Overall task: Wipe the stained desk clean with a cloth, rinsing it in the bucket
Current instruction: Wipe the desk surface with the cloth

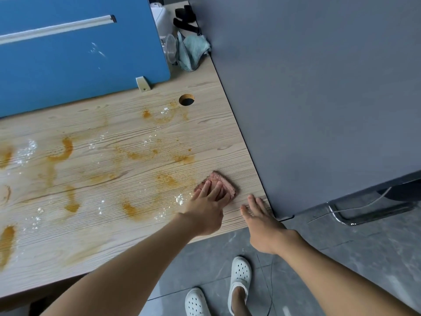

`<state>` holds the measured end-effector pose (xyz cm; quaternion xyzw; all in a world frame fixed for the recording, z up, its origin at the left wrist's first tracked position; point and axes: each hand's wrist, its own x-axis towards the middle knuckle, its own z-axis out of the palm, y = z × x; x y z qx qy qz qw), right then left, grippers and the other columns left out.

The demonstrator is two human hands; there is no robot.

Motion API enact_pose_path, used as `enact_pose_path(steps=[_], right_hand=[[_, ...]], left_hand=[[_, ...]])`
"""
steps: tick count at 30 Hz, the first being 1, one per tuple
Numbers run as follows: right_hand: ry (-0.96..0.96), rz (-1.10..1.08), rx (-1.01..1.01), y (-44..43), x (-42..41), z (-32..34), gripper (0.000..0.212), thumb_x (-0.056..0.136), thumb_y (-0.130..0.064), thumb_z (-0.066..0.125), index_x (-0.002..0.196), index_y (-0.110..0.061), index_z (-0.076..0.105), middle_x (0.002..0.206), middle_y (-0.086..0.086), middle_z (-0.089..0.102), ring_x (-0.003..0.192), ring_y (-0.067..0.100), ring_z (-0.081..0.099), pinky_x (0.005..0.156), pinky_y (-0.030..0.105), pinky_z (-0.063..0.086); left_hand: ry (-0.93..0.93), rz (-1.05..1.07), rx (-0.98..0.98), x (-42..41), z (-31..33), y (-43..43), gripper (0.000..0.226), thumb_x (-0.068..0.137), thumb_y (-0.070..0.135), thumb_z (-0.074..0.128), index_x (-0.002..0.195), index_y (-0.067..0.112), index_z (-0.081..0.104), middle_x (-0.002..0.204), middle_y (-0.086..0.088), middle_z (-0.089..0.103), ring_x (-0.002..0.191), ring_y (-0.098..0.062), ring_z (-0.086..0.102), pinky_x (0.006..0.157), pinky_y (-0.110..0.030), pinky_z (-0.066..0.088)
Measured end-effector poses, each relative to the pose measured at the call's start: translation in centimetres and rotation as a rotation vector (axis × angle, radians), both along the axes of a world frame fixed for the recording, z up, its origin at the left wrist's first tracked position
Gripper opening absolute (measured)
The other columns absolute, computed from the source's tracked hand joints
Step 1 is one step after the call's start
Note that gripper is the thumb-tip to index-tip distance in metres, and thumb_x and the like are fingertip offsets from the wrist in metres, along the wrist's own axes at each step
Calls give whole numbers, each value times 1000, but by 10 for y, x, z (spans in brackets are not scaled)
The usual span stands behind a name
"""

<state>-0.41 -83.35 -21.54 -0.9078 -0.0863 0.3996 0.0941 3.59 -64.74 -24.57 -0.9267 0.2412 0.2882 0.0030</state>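
Cloth (pixel 224 181) is lying under the flat, open left hand (pixel 206 212) near the desk's (pixel 114 247) right corner. The open right hand (pixel 262 226) is touching the front edge, and stains (pixel 66 149) are spreading leftward.

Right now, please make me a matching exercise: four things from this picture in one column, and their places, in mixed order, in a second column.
1. pink cloth
2. teal cloth
3. round hole
4. white shoes

a. on the grey floor
b. under the left hand
c. at the far corner of the desk
d. in the desk, near orange stains

Pairs: 1-b, 2-c, 3-d, 4-a.
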Motion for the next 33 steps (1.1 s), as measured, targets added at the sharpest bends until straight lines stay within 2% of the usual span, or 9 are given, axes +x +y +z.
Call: enact_pose_path(steps=[3,7,12,16,18,24,29,33], right_hand=[[11,-3,-18,2,0,0,78,96,1,40,161,-17,-1,161,8,-33,150,27,-25,125,42,-2],[1,-13,-39,5,-1,2,80,93,7,35,161,-17,-1,161,8,-32,151,27,-23,125,40,-1],[-45,-34,-95,17,-7,3,78,95,-2,41,160,-13,0,162,14,-29,152,31,-21,125,44,1],[-70,2,-51,38,-24,6,80,93,-2,43,160,-20,1,163,14,-27,151,32,-23,124,46,4],[-55,14,-59,43,-28,4,82,94,-3,43,160,-20,-3,161,13,-31,149,32,-27,124,46,6],[-22,19,-48,40,-23,6,85,92,3,39,160,-21,-4,161,12,-33,149,30,-28,124,41,5],[-12,8,-47,41,-22,5,85,92,2,40,160,-23,-4,160,11,-34,149,31,-29,124,41,8],[8,18,-82,45,-19,5,83,92,2,37,160,-21,-4,160,12,-34,149,32,-29,123,43,5]], left_hand=[[16,1,5,-22,10,3,60,104,35,28,159,33,4,167,-4,-11,151,-37,-16,123,-55,6],[37,-25,24,-43,20,10,58,105,35,26,159,31,5,167,-4,-12,151,-35,-17,123,-52,0],[85,-38,32,-62,21,25,58,105,38,28,158,34,7,167,-3,-14,151,-32,-19,124,-52,3],[53,45,-81,-66,17,26,54,101,36,38,153,33,25,166,-1,1,153,-32,-10,124,-52,10],[45,61,-80,-67,11,23,52,99,36,40,150,31,29,166,-3,1,153,-33,-10,123,-53,11],[-20,-54,-23,-78,-6,54,63,90,43,17,151,29,24,163,-7,10,153,-31,-7,123,-51,12],[60,-35,18,-86,18,70,61,104,38,32,159,33,6,166,-4,-15,151,-32,-21,124,-50,1],[53,-17,17,-73,25,55,61,104,42,31,159,35,4,167,-2,-14,150,-35,-20,124,-51,-2]])
